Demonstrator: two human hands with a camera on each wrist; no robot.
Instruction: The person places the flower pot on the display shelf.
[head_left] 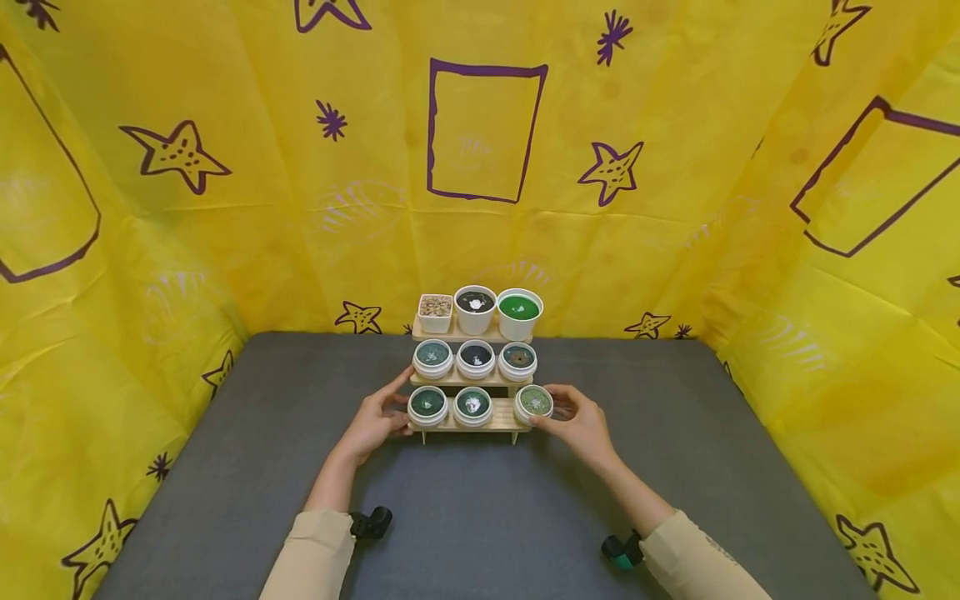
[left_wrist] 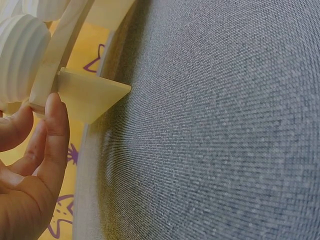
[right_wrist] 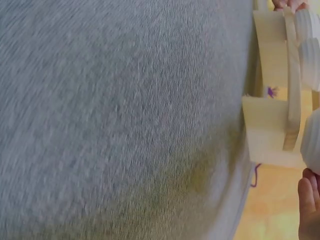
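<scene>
A three-tier wooden stand (head_left: 504, 414) carries small white pots. My left hand (head_left: 375, 425) is at the left end of its lowest shelf; in the left wrist view, thumb and fingers pinch the shelf's end (left_wrist: 42, 92). My right hand (head_left: 581, 425) holds a white pot with pale green contents (head_left: 535, 402) between thumb and fingers, at the right end of that shelf. Whether this pot's base touches the shelf cannot be told. Two pots with dark green contents, one at the left (head_left: 427, 404) and one in the middle (head_left: 473, 405), share the lowest shelf.
Three pots, including one with a brownish centre (head_left: 518, 358), line the middle shelf. On top stand a square cup of beige pieces (head_left: 435, 310), a dark-filled cup (head_left: 475, 308) and a bright green one (head_left: 519, 310). Yellow patterned cloth (head_left: 480, 242) surrounds the grey table (head_left: 465, 525).
</scene>
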